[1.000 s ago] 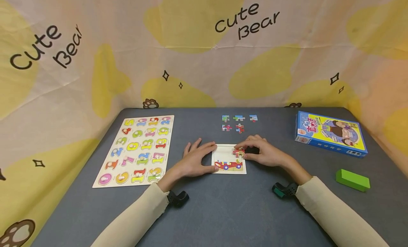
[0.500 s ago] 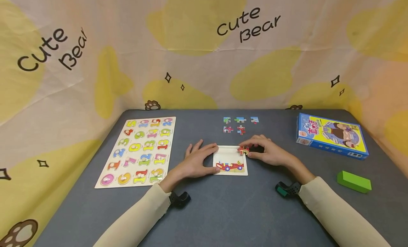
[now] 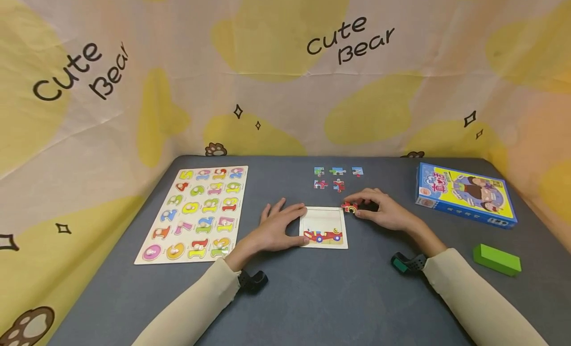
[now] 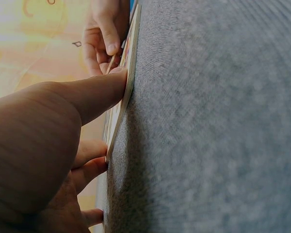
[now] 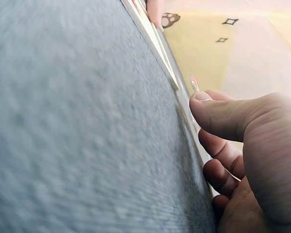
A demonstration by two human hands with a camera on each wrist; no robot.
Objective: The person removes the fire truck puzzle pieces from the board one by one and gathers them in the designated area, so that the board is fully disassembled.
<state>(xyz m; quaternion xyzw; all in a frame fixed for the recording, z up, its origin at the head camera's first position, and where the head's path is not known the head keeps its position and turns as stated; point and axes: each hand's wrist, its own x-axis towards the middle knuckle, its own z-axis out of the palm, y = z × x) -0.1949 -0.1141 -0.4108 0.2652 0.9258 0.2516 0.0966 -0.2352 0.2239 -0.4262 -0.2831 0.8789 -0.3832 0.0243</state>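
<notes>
A small white puzzle tray (image 3: 323, 218) lies mid-table, with red vehicle pieces (image 3: 323, 236) fitted along its near side. My left hand (image 3: 274, 232) steadies its left side, thumb on the near corner and index finger at the far corner, the fingers spread and fairly straight. Between thumb and fingers my right hand (image 3: 381, 209) pinches a red jigsaw piece (image 3: 350, 207) by the tray's far right corner. In the right wrist view that piece (image 5: 194, 82) shows edge-on beyond the thumb. Several loose jigsaw pieces (image 3: 338, 186) sit in two rows behind the tray.
On the left lies a large number board (image 3: 192, 214) with colourful numerals. A blue and yellow box (image 3: 466, 195) stands at the back right, and nearer is a green block (image 3: 497, 259). Printed cloth (image 3: 276, 88) surrounds the table's back and sides.
My right hand has carried the red jigsaw piece from over the tray's right part outward past its far right corner. The left hand keeps its place on the tray. The head view has shifted slightly.
</notes>
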